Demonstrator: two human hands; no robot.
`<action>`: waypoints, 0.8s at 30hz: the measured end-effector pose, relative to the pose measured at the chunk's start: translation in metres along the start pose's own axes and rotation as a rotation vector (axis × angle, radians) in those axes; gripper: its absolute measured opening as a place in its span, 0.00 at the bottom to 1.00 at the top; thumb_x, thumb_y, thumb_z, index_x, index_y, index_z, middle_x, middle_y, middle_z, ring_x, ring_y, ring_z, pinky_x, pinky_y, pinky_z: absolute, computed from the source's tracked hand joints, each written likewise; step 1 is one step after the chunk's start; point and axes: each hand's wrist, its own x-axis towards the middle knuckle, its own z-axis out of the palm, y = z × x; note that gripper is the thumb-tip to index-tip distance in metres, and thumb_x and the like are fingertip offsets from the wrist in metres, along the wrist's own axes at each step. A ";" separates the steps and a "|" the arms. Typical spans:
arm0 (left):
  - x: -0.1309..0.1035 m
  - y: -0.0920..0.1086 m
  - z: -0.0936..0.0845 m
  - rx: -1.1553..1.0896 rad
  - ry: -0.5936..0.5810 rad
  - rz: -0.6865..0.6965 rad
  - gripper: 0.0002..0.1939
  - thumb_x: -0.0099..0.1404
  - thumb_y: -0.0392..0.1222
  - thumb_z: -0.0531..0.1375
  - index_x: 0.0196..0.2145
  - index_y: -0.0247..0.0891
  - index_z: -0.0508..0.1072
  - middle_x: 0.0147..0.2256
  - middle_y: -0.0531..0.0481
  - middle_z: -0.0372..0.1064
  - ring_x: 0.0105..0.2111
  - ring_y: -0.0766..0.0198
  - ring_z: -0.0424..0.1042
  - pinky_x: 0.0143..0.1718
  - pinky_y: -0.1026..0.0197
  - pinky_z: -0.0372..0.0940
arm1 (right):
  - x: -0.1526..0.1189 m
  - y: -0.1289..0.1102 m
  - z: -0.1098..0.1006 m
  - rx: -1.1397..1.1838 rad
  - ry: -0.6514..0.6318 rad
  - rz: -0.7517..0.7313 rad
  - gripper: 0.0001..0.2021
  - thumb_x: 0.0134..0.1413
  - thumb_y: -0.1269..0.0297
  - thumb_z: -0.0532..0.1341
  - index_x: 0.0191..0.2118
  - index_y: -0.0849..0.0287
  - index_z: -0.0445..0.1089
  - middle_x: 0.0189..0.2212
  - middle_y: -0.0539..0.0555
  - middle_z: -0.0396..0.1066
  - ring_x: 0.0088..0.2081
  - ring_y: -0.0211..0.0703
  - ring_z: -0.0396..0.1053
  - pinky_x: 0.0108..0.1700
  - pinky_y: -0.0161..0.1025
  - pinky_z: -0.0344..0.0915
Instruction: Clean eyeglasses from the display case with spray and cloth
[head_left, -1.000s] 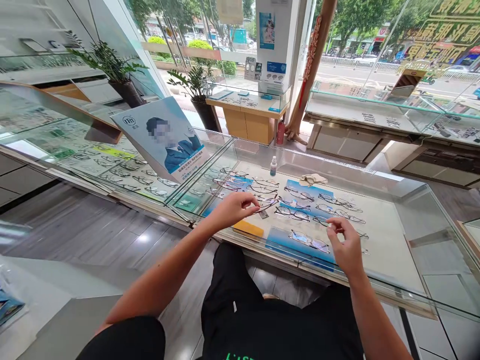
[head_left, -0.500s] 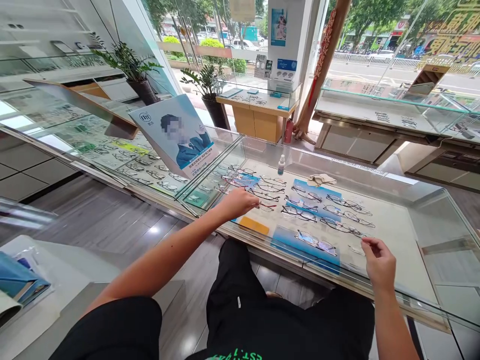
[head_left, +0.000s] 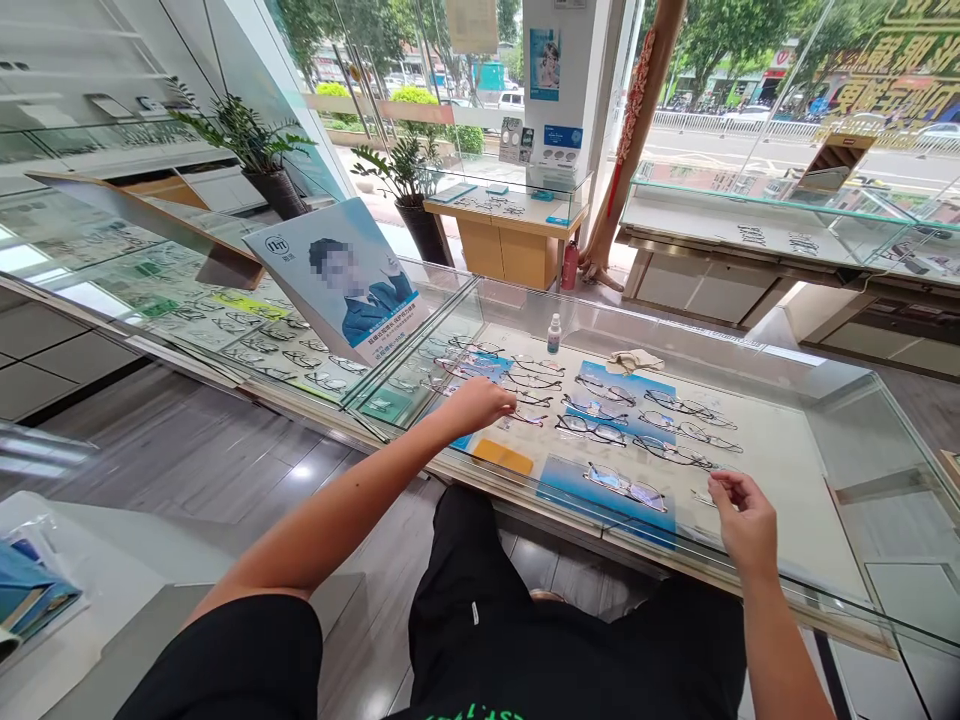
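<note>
My left hand point(head_left: 480, 404) is closed, fingers curled together over the left part of the display of glasses. Right beside its fingertips lies a pair of glasses with a reddish frame point(head_left: 531, 418); whether the fingers hold it is hidden. My right hand point(head_left: 746, 515) has thumb and forefinger pinched near the right end of a dark-framed pair of glasses point(head_left: 675, 452); anything between them is too small to make out. Between both hands, a thin-framed pair of glasses point(head_left: 624, 487) rests on a blue card point(head_left: 562, 483). Several more glasses lie in rows behind it.
A glass display case point(head_left: 847, 450) surrounds the glasses. Inside are a small white bottle point(head_left: 553, 335), a crumpled beige cloth point(head_left: 634, 361) and an orange-yellow piece point(head_left: 502, 458). A tilted poster board point(head_left: 337, 280) stands at left. Potted plants point(head_left: 281, 190) and other cases stand beyond.
The whole view has shifted slightly left and down. Both hands keep nearly the same place over the glasses; the reddish-framed pair by my left hand looks slightly shifted.
</note>
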 end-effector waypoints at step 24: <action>0.048 -0.012 -0.005 0.017 -0.009 -0.084 0.08 0.69 0.41 0.63 0.37 0.44 0.85 0.32 0.44 0.81 0.35 0.53 0.79 0.40 0.59 0.64 | -0.010 -0.026 -0.003 0.135 -0.115 0.094 0.31 0.51 0.29 0.70 0.35 0.56 0.72 0.16 0.40 0.44 0.21 0.34 0.39 0.24 0.37 0.38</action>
